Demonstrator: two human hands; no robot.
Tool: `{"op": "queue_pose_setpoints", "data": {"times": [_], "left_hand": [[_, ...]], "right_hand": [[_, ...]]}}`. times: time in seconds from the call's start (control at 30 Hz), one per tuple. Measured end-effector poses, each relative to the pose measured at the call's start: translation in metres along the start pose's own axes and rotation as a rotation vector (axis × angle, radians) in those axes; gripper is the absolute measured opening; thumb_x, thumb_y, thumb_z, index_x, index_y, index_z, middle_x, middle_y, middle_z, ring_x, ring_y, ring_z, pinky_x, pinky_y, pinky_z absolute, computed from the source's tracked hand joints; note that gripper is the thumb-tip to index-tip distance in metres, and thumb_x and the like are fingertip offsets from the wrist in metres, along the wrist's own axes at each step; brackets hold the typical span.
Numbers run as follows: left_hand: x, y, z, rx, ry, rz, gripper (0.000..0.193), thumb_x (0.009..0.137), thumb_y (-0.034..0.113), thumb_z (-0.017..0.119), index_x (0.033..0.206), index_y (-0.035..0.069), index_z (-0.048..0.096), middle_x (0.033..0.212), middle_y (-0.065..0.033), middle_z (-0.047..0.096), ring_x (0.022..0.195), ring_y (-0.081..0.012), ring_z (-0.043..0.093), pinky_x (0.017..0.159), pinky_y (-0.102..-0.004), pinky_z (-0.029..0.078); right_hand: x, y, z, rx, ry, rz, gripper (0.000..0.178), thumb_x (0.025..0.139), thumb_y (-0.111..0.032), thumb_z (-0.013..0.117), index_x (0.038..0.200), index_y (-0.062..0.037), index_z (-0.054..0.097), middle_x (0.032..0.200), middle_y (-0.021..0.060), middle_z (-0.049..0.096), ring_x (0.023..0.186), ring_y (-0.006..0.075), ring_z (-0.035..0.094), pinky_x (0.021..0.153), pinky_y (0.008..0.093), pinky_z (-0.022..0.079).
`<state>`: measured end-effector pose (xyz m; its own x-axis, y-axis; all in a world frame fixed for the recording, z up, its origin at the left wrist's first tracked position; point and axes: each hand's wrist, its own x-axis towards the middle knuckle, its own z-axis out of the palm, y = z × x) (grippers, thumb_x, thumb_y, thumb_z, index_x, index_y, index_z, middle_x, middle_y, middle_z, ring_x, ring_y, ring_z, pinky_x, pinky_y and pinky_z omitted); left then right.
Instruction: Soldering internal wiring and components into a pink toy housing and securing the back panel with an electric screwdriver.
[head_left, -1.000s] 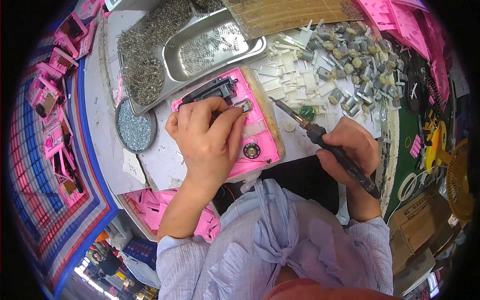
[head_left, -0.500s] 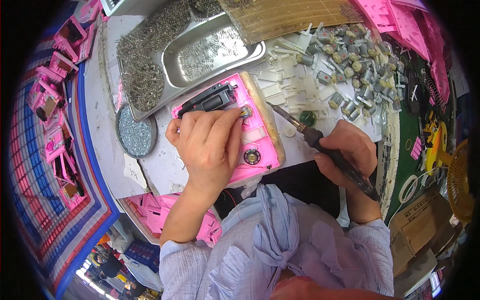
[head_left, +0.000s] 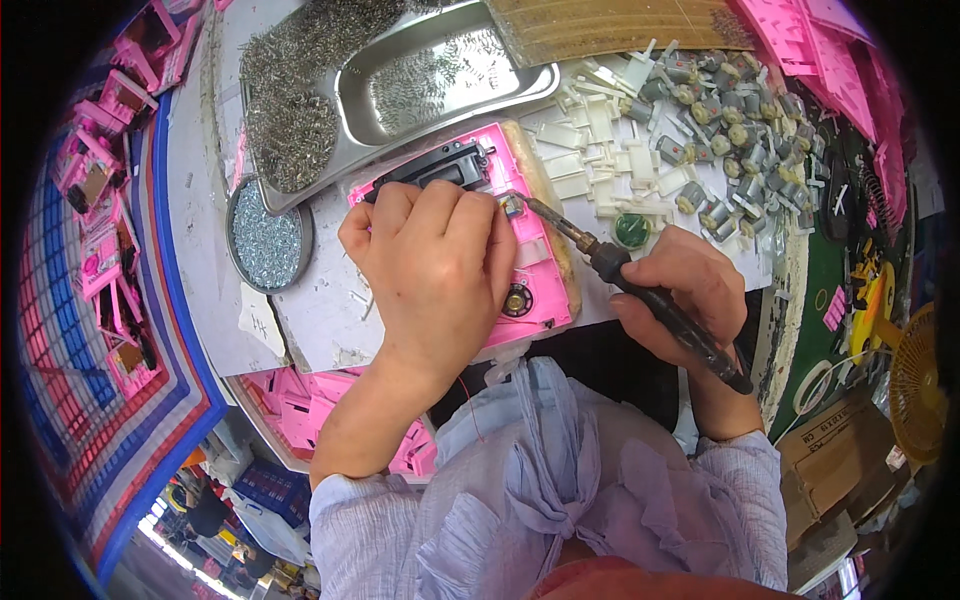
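Note:
A pink plastic housing (head_left: 540,275) lies in front of me. A black module (head_left: 428,168) sits along its far left side, and a small round speaker (head_left: 517,300) near its right front corner. My left hand (head_left: 432,268) rests over the housing, its fingers closed together near a small component (head_left: 511,205); whatever they pinch is hidden. My right hand (head_left: 690,295) grips the dark handle of a soldering iron (head_left: 608,262). The iron's tip points left and reaches that small component; I cannot tell whether they touch.
A metal tray (head_left: 540,86) of small springs stands behind the housing. On the left is a round dish (head_left: 232,240) of small metal screws. Small motors (head_left: 742,137) and white plastic parts (head_left: 572,185) are heaped at the right. A green spool (head_left: 631,231) sits beside the iron.
The soldering iron's tip has moved left, from beyond the housing's edge to the small component. The whole scene has shifted slightly in view. My left hand stays over the housing.

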<state>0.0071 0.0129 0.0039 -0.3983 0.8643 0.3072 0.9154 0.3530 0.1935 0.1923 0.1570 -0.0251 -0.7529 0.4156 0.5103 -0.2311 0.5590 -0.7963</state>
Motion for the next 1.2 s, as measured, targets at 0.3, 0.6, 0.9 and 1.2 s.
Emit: {"op": "queue_pose_setpoints", "data": {"times": [0.3,0.6,0.9,1.2], "left_hand": [[0.0002,-0.0005,0.0002,0.000,-0.009,0.012,0.015,0.075,0.013,0.080,0.085,0.013,0.069,0.083,0.0003,0.063,0.083,-0.0224,0.057,0.085,-0.0408,0.035],[-0.0019,-0.0032,0.0002,-0.032,0.011,0.025,0.014,0.077,0.012,0.080,0.085,0.013,0.069,0.085,0.0005,0.065,0.084,-0.0222,0.057,0.085,-0.0404,0.034],[0.0012,-0.0018,0.0018,0.006,-0.016,0.021,0.014,0.077,0.013,0.079,0.085,0.013,0.068,0.082,-0.0002,0.062,0.083,-0.0228,0.056,0.084,-0.0406,0.035],[0.0033,-0.0009,0.0021,0.012,-0.024,0.022,0.014,0.078,0.015,0.079,0.083,0.014,0.066,0.082,-0.0003,0.060,0.084,-0.0232,0.056,0.085,-0.0419,0.035]], "right_hand": [[-0.0005,0.0029,0.0027,0.003,-0.014,-0.001,0.034,0.075,-0.002,0.084,0.105,-0.0036,0.069,0.064,0.0035,0.055,0.053,0.0195,0.052,0.047,0.0315,0.037],[0.0022,-0.0011,-0.0011,0.009,-0.001,0.017,0.036,0.073,0.000,0.085,0.104,-0.0028,0.069,0.066,0.0040,0.058,0.053,0.0187,0.053,0.048,0.0304,0.038],[0.0012,0.0030,0.0014,0.011,-0.011,0.002,0.035,0.073,-0.001,0.085,0.104,-0.0041,0.069,0.067,0.0043,0.058,0.053,0.0194,0.053,0.047,0.0309,0.038],[0.0024,0.0032,0.0065,-0.095,-0.051,-0.002,0.030,0.072,-0.005,0.086,0.097,-0.0058,0.070,0.064,0.0041,0.054,0.052,0.0209,0.052,0.047,0.0326,0.038]]}}
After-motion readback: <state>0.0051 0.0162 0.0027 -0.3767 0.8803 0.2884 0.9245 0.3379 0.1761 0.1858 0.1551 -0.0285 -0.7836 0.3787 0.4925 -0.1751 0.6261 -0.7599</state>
